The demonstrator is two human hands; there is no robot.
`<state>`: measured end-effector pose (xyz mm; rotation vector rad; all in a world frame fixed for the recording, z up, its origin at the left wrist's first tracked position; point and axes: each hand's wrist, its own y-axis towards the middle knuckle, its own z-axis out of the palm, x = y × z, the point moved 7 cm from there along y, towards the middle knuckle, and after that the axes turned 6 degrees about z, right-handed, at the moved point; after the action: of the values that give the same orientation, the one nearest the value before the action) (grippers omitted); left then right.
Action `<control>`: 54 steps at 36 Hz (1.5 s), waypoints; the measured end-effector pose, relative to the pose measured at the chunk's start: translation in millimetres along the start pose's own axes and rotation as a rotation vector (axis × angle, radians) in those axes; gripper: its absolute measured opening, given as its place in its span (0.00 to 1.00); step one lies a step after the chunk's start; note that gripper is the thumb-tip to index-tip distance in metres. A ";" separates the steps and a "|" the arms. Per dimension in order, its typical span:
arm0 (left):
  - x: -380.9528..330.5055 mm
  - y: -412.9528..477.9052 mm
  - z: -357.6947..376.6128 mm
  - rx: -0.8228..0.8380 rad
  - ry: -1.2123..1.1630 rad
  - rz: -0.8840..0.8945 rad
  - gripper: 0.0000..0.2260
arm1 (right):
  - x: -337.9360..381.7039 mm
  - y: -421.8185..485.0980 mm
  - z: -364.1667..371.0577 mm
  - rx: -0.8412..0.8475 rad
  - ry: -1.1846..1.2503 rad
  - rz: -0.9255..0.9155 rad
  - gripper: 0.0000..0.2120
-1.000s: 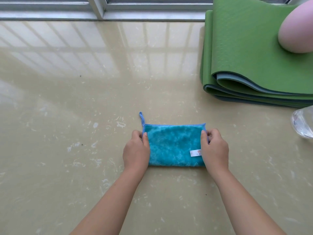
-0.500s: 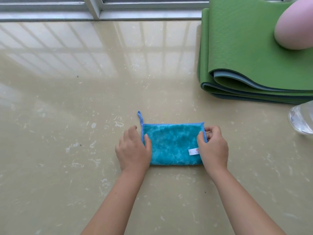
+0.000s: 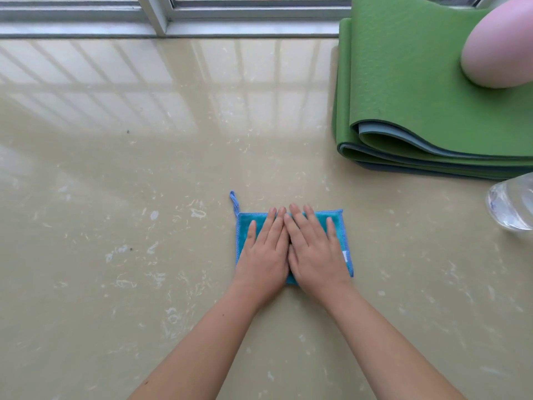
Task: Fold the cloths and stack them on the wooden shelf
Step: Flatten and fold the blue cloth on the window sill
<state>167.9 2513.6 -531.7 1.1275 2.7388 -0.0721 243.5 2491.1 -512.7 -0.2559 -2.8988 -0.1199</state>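
A folded cloth (image 3: 244,226) lies on the floor (image 3: 115,226), near centre. The left hand (image 3: 264,254) and right hand (image 3: 313,251) press flat on it, fingers straight, side by side and touching. Far right: a green mat (image 3: 418,82), a pink ball (image 3: 499,47), a clear bottle (image 3: 513,203).

Left grip (image 3: 264,252), right grip (image 3: 314,249) flat, adjacent (palms down)
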 end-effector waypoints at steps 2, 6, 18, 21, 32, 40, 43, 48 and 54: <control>1.8 -2.7 0.8 0.007 -0.016 -0.001 0.23 | -3.6 -5.0 10.7 0.064 0.016 -0.005 0.22; 5.7 -4.8 3.4 -0.004 -0.046 -0.023 0.23 | -10.1 -6.7 15.2 0.112 0.055 -0.010 0.24; 18.1 -8.9 1.1 -0.005 -0.070 -0.092 0.31 | -37.7 -7.7 15.8 0.121 0.023 0.183 0.33; 18.9 -10.2 1.9 0.002 -0.047 -0.100 0.31 | -44.8 -7.5 14.9 0.152 0.014 0.180 0.35; 25.6 -13.2 -14.0 -0.062 0.041 -0.174 0.27 | -75.3 -11.0 -21.6 0.079 0.695 0.506 0.30; -6.6 -7.5 -10.0 -0.104 0.023 0.017 0.21 | -32.5 -0.7 -12.2 0.034 0.195 0.226 0.26; -2.0 -10.6 2.5 -0.048 0.025 -0.014 0.21 | -19.5 -5.6 11.7 0.052 -0.005 0.094 0.25; 0.3 -10.2 2.5 -0.024 0.031 -0.038 0.23 | -18.6 -7.1 19.8 0.048 -0.096 0.088 0.26; 3.1 -9.9 1.1 0.004 0.014 -0.088 0.22 | -16.7 -7.1 17.9 0.087 -0.076 0.108 0.27</control>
<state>158.9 2508.6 -533.6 1.0114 2.8011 -0.0824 254.3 2483.2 -534.4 -0.4089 -2.9485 0.0356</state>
